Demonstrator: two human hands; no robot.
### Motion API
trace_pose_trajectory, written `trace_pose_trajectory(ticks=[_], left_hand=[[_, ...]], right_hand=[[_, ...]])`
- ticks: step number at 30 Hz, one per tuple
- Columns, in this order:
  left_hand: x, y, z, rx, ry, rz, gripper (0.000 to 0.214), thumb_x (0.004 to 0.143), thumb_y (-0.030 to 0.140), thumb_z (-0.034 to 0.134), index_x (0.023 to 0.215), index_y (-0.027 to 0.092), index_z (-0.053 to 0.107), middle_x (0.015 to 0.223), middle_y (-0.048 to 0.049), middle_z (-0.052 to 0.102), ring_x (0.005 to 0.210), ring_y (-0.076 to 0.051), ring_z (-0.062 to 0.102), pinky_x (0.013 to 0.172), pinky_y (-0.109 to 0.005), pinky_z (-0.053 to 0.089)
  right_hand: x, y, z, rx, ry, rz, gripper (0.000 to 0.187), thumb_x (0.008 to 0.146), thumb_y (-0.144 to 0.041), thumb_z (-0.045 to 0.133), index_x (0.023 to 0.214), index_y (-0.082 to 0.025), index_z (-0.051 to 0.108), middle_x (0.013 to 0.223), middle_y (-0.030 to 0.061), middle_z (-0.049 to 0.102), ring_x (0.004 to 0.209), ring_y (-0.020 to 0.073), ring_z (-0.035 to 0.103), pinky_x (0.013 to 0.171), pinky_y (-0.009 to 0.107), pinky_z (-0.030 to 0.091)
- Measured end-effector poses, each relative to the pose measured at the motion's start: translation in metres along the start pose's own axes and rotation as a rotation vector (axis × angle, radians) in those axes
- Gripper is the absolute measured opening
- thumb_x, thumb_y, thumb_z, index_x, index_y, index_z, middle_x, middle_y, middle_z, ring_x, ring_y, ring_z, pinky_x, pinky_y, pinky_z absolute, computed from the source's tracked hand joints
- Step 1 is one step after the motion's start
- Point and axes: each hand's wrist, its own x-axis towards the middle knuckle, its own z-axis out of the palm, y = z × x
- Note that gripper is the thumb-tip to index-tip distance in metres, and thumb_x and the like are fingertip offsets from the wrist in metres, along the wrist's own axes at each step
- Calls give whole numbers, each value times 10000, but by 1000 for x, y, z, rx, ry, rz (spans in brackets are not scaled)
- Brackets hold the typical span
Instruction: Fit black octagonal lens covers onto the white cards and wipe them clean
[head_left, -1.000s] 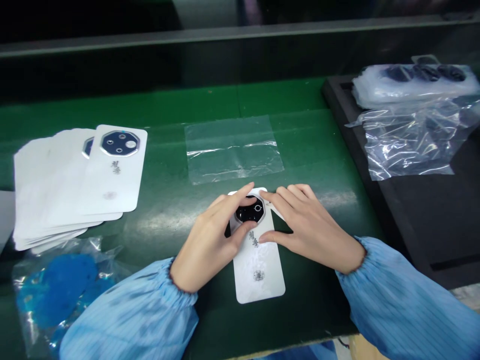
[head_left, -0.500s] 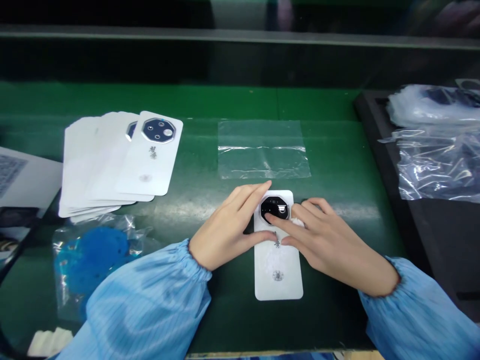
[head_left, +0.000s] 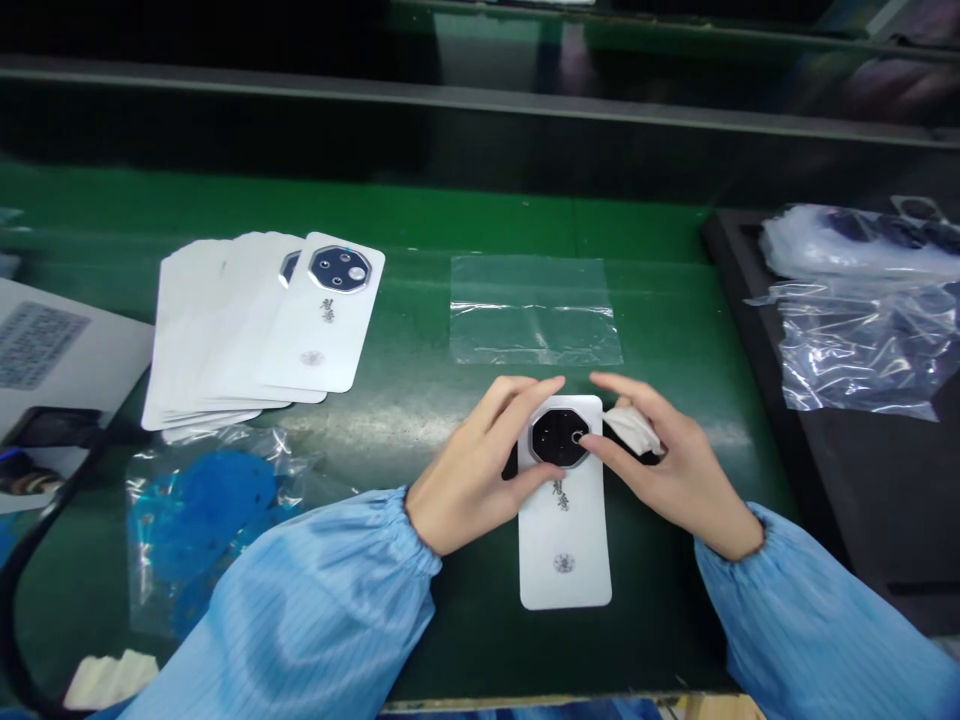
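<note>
A white phone back cover (head_left: 566,535) with a black octagonal camera lens plate (head_left: 553,436) lies flat, its long side pointing toward me. My left hand (head_left: 484,465) grips its upper left part, the thumb on the face below the lens plate and the fingers at the top corner. On the other side, my right hand (head_left: 664,460) touches the lens plate's right side with the thumb tip, its index finger stretched beyond the top edge. A crumpled white cloth (head_left: 632,430) is tucked in the right hand's curled fingers, which are mostly hidden.
A fanned stack of white phone back covers (head_left: 330,340) lies at the left, behind a bag of blue round pieces (head_left: 214,515). A flat clear bag (head_left: 534,320) is beyond my hands. Plastic bags (head_left: 862,340) rest on a black tray (head_left: 757,330) at right. A black cable (head_left: 19,600) curves at left.
My right index finger has lifted off the lens plate and stretched past the cover's top edge; the thumb now touches the plate. More of the cloth shows. The view has shifted slightly.
</note>
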Motion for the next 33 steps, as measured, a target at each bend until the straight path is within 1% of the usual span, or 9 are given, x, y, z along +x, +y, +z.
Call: trace_pose_trajectory(ticks=[3, 5, 9, 16, 20, 24, 28, 31, 33], left_hand=[[-2, 2, 5, -269, 90, -101, 686, 795, 177, 703, 1387, 293, 376, 1319, -83, 406, 1166, -220, 528, 801, -293, 591], [-2, 3, 7, -449, 130, -197, 696, 801, 174, 687, 1395, 320, 354, 1367, -88, 416, 1114, -228, 592, 778, -314, 610], [0, 8, 6, -690, 160, -365, 542, 836, 189, 647, 1326, 259, 428, 1114, -62, 659, 835, -174, 710, 681, -274, 619], [1, 14, 2, -727, 243, -360, 400, 839, 206, 650, 1219, 190, 524, 900, -21, 736, 689, -130, 714, 557, -185, 586], [0, 16, 1, -652, 269, -336, 344, 864, 196, 608, 1202, 176, 545, 737, 18, 706, 534, -86, 636, 426, -157, 493], [1, 17, 0, -487, 311, -323, 284, 876, 199, 576, 1160, 183, 594, 516, 83, 511, 380, -51, 406, 333, -174, 325], [1, 13, -1, -383, 330, -339, 261, 890, 234, 558, 1138, 199, 632, 466, 102, 259, 377, -64, 245, 332, -201, 229], [1, 9, 1, -479, 326, -400, 268, 929, 316, 504, 1146, 222, 631, 534, 63, 429, 439, -80, 419, 391, -187, 379], [2, 8, 2, -651, 301, -435, 355, 954, 363, 448, 1277, 242, 532, 759, 7, 619, 582, -106, 590, 517, -212, 519]], right_hand=[[-1, -7, -3, 137, -127, 92, 200, 844, -362, 646, 983, -219, 638, 768, -6, 630, 633, 137, 546, 562, 254, 430], [-2, -10, -3, 228, -201, 146, 164, 838, -367, 646, 840, -202, 642, 744, -6, 631, 620, 130, 537, 539, 240, 412], [-4, -12, 1, 313, -237, 167, 175, 833, -342, 647, 753, -189, 621, 665, -25, 585, 558, 100, 479, 505, 221, 366], [-9, -12, 4, 408, -230, 158, 166, 826, -336, 664, 766, -183, 638, 690, -14, 614, 573, 101, 494, 516, 220, 367], [-8, -12, 3, 428, -233, 139, 155, 823, -320, 667, 760, -182, 640, 696, -10, 625, 589, 105, 513, 528, 219, 381], [-7, -12, 3, 433, -245, 119, 149, 824, -313, 664, 757, -183, 636, 699, -11, 623, 598, 106, 519, 540, 221, 390], [-6, -11, 4, 419, -261, 135, 197, 823, -346, 660, 729, -176, 626, 669, -10, 597, 575, 100, 487, 518, 226, 364], [-7, -9, 4, 451, -238, 206, 289, 819, -411, 661, 669, -171, 599, 583, -31, 515, 491, 78, 398, 451, 224, 293], [-5, -8, 1, 500, -138, 259, 311, 814, -441, 667, 675, -170, 604, 568, -37, 486, 466, 72, 363, 425, 224, 255]])
